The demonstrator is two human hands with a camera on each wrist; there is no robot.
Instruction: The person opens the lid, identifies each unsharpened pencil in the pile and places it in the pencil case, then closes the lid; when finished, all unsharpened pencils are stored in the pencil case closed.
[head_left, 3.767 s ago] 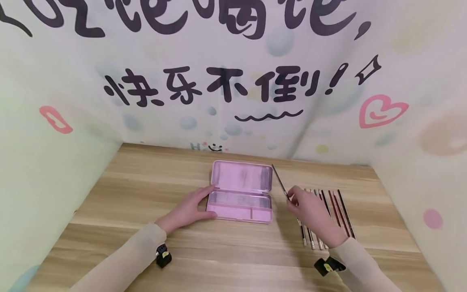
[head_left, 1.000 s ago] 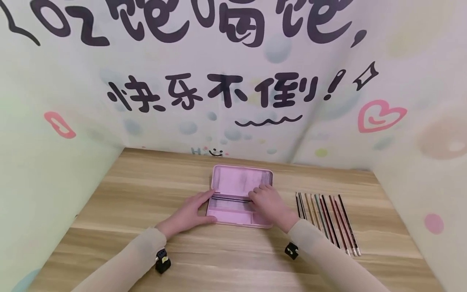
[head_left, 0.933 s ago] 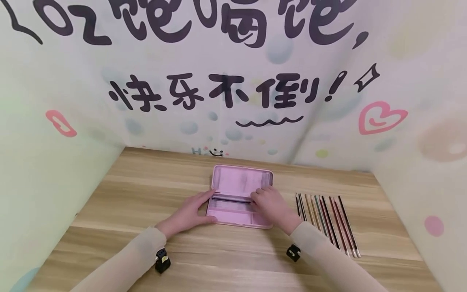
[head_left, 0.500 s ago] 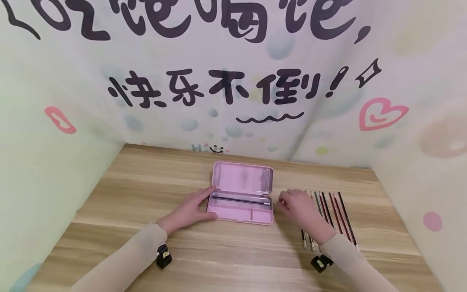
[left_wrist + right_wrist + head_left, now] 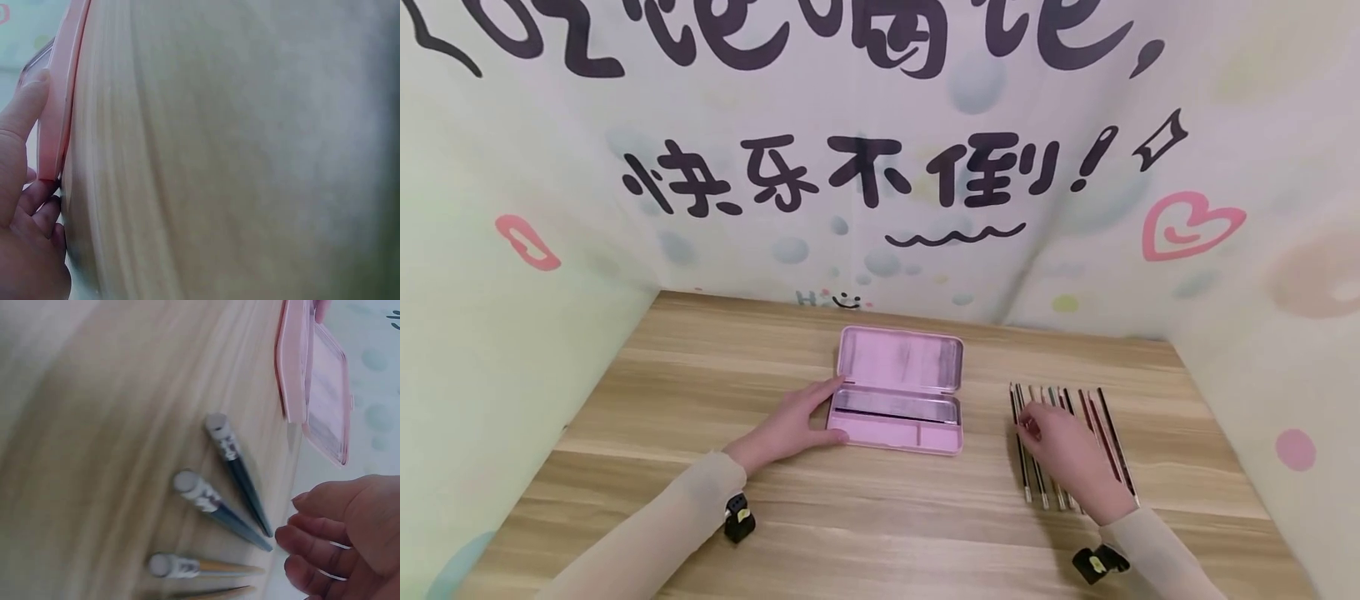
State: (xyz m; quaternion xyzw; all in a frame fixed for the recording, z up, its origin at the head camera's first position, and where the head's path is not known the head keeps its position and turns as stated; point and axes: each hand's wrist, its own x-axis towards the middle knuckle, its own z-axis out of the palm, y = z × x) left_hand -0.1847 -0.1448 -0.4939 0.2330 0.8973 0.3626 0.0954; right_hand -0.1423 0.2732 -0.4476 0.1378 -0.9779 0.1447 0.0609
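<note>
A pink pencil case point(image 5: 883, 434) lies with its lid point(image 5: 900, 358) raised, in the middle of the table. One dark pencil point(image 5: 865, 413) rests lengthwise in its long rear compartment. My left hand point(image 5: 782, 425) grips the case's left end; in the left wrist view the thumb point(image 5: 31, 103) is on its side and the fingers are at its corner. My right hand point(image 5: 1067, 450) is over a row of pencils point(image 5: 1108, 433), partly covering them. Its fingers are loosely bent, with nothing between them in the right wrist view, near the black pencils point(image 5: 240, 481).
Several pencils lie side by side right of the case, eraser ends toward me. The wooden table point(image 5: 850, 525) meets a printed wall sheet point(image 5: 850, 250) at the back, with pale walls on both sides.
My right hand carried a pencil left into the case, let it go, and came back right over the row. The pencil has shifted toward the divider. My left hand stays on the case.
</note>
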